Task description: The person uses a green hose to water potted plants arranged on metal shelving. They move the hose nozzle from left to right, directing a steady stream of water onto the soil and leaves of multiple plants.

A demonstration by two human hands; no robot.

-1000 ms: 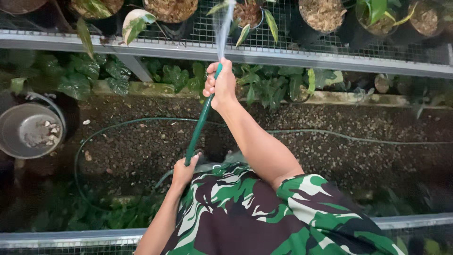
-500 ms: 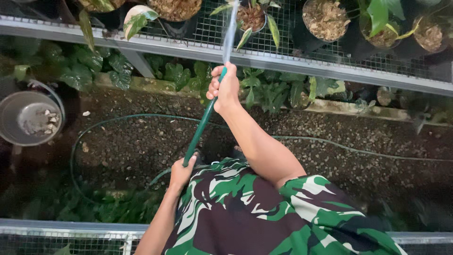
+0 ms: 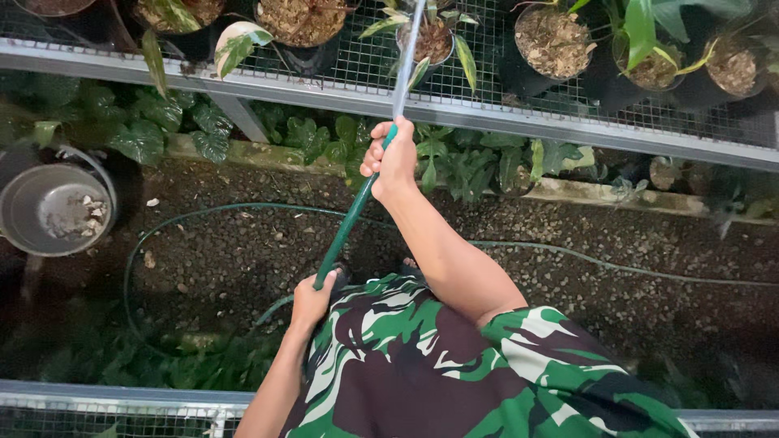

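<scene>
Gravel ground (image 3: pixel 243 251) is seen from the head view, bordered by leafy plants and crossed by a looping green hose (image 3: pixel 349 219). Above it, a wire-mesh surface (image 3: pixel 487 105) with a metal rim carries several dark pots, among them a small potted plant (image 3: pixel 430 40). The hose end is held by the right hand (image 3: pixel 391 162), its grip closed fully around the hose, and a stream of water (image 3: pixel 406 57) is sent up over that plant. Lower down, the hose is clasped by the left hand (image 3: pixel 312 302), fingers wrapped shut. A metal bucket (image 3: pixel 53 211) is set at the left, well apart from both hands.
</scene>
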